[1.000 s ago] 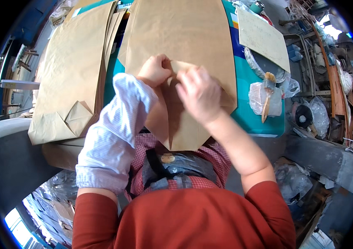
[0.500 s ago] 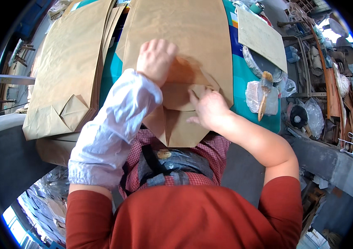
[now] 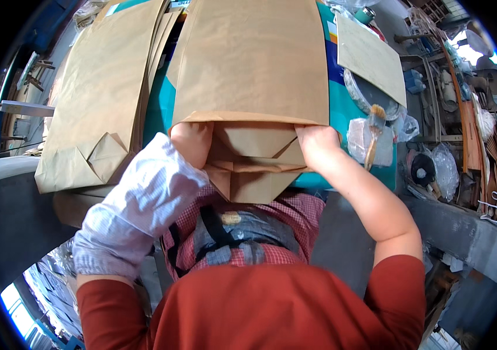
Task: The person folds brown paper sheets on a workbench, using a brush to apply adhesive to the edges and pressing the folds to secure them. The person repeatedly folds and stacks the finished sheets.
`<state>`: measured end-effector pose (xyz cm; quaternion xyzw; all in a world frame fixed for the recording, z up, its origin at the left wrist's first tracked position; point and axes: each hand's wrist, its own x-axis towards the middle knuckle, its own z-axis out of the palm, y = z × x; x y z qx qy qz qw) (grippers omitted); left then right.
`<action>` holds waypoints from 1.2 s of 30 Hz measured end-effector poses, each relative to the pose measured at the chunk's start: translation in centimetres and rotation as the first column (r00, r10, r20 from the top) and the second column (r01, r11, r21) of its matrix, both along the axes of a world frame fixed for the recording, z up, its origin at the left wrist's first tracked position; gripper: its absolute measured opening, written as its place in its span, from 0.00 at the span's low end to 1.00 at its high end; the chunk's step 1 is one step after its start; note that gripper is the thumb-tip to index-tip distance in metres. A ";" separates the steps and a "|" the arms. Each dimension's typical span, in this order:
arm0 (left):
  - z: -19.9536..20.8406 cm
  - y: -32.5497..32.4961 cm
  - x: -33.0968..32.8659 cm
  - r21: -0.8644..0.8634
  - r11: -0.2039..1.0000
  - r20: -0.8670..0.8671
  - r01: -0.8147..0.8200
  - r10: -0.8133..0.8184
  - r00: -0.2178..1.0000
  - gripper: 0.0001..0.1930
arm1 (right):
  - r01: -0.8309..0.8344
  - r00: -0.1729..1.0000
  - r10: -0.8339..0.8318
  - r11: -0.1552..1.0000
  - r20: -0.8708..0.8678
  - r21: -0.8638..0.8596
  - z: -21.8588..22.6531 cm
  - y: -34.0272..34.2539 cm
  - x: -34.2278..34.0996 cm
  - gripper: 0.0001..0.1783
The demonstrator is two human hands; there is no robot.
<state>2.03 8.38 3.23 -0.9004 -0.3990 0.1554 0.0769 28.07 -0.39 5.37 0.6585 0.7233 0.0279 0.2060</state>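
Paper bag (image 3: 254, 64), big brown one, lies lengthwise right in front of me on the teal sheet (image 3: 161, 111), mouth facing my lap. Left hand (image 3: 194, 143) is tucked into one corner of the opening and right hand (image 3: 318, 144) into the other, with the top lip running straight across over both. Fingers are out of sight inside, so can't tell if they're pinching paper or just pressing outward. Mouth gapes between the hands, and the folded lower flap (image 3: 254, 186) pokes out over my lap. Elbow room-wise: a teal strip separates the bag from the bag stack (image 3: 96, 64) on the left; on the right, the brush (image 3: 375, 131) sits near my wrist, not touching.
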 end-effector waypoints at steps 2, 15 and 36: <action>1.3 0.3 1.0 -0.124 0.975 0.030 -0.183 0.188 0.982 0.21 | -0.031 0.999 0.033 0.997 -0.042 0.064 0.3 0.4 0.2 0.25; 2.5 5.5 0.0 -0.768 0.613 0.367 0.184 0.187 0.911 0.29 | -0.310 0.751 0.036 0.901 -0.659 -0.303 4.8 0.6 1.0 0.09; 5.2 1.1 2.3 -0.598 0.800 0.231 0.043 0.121 0.965 0.41 | 0.041 0.999 -0.033 0.948 -0.029 0.316 4.0 -11.1 14.0 0.25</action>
